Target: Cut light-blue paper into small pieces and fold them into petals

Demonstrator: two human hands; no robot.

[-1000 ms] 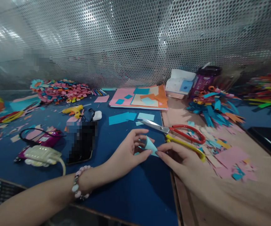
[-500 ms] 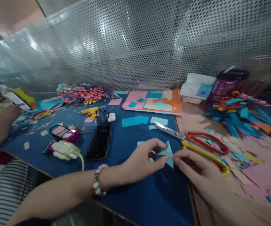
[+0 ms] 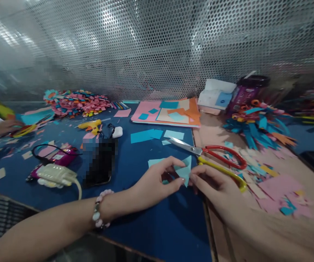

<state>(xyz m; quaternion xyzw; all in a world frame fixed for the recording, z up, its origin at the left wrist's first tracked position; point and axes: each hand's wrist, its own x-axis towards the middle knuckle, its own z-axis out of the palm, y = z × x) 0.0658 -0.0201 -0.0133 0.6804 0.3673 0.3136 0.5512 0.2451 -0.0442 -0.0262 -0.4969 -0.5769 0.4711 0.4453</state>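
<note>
A small folded piece of light blue paper (image 3: 184,170) is held above the blue tabletop. My left hand (image 3: 157,178), with a beaded bracelet at the wrist, pinches it between thumb and fingers. At the paper's right edge, the thumb and fingertips of my right hand (image 3: 214,185) are closed on it. Another light blue piece (image 3: 154,162) lies partly hidden behind my left hand. Just beyond my hands, large scissors (image 3: 200,150) with one red and one yellow handle lie with their blades toward the back left.
A stack of coloured paper sheets (image 3: 146,111) lies at the back. To the left are a dark phone (image 3: 99,163), a yellow glue gun (image 3: 91,125) and a corded white adapter (image 3: 55,174). Paper scraps (image 3: 279,185) cover the right side. Another person's hand (image 3: 1,127) is at far left.
The view has shifted right, so most things appear farther left. My hands still hold the folded paper, its shape slightly turned. The other person's hand has moved toward the yellow-handled item.
</note>
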